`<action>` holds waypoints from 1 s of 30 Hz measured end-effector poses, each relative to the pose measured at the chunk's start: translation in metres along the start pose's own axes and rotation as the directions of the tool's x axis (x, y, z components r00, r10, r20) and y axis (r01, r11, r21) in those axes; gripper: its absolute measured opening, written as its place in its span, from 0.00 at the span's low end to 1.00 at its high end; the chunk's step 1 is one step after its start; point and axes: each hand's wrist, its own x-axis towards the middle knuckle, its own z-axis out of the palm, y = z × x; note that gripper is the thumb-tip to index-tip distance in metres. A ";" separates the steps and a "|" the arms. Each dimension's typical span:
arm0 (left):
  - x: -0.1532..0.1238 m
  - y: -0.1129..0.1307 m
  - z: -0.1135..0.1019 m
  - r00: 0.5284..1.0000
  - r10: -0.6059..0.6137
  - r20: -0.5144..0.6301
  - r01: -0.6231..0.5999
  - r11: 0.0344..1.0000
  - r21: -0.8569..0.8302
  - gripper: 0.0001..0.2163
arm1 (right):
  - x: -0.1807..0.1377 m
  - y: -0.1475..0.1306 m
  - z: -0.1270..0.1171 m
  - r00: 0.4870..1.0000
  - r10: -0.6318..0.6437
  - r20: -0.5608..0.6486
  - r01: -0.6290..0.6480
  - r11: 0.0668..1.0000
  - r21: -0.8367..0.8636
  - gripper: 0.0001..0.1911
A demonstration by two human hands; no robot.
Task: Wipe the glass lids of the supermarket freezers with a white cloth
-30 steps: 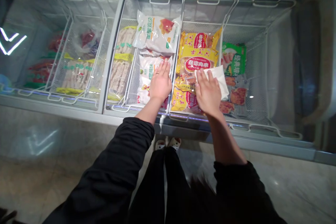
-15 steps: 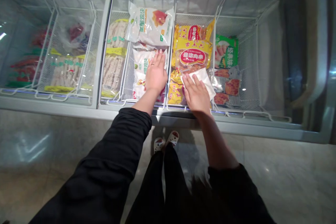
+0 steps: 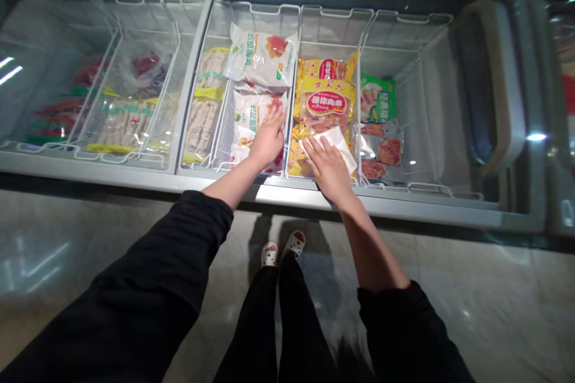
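Observation:
My left hand [image 3: 268, 140] lies open over a white bag of frozen food [image 3: 247, 116], its fingers stretched out; nothing shows in its grip. My right hand [image 3: 330, 170] rests flat on a folded white cloth [image 3: 340, 142], with the fingers outstretched and a little apart. Under the cloth are yellow bags of frozen meat [image 3: 326, 102] with red oval labels. Whether a glass pane lies between my hands and the bags, I cannot tell. Another white bag [image 3: 265, 57] lies farther back in the left hand's basket.
The chest freezer [image 3: 269, 192] has a metal front rim that both forearms cross. White wire baskets [image 3: 330, 12] divide it. Bags with green and grey fronts [image 3: 380, 99] lie at right, near a large curved handle [image 3: 503, 90]. Yellow-edged packs [image 3: 121, 122] sit at left.
The camera view has shifted, showing more beyond the freezer's back and right side. My left hand's fingers look slightly more raised. My right hand stays on the cloth in the same spot.

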 end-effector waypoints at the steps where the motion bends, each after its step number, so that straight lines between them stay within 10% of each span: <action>1: -0.014 0.003 -0.003 0.999 0.001 0.033 0.000 1.000 -0.011 0.32 | 0.003 -0.001 0.002 0.999 0.041 -0.033 -0.041 0.999 0.002 0.29; 5: -0.076 0.015 -0.009 0.994 0.026 0.110 -0.031 0.998 0.048 0.30 | 0.022 -0.022 0.018 0.983 0.144 -0.115 -0.138 0.989 0.058 0.31; 10: -0.118 0.018 -0.001 0.997 0.066 0.031 -0.071 0.975 0.212 0.31 | 0.019 -0.041 0.029 0.997 -0.076 -0.009 0.077 0.982 0.173 0.37; 19: -0.124 0.011 0.008 0.978 0.185 -0.100 -0.156 0.957 0.245 0.34 | 0.003 -0.018 0.028 0.962 0.229 -0.150 -0.187 0.949 0.253 0.43; 30: -0.121 0.014 0.007 0.988 0.144 -0.064 -0.125 0.964 0.236 0.32 | -0.057 -0.060 0.034 0.880 0.297 -0.372 -0.131 0.903 0.410 0.30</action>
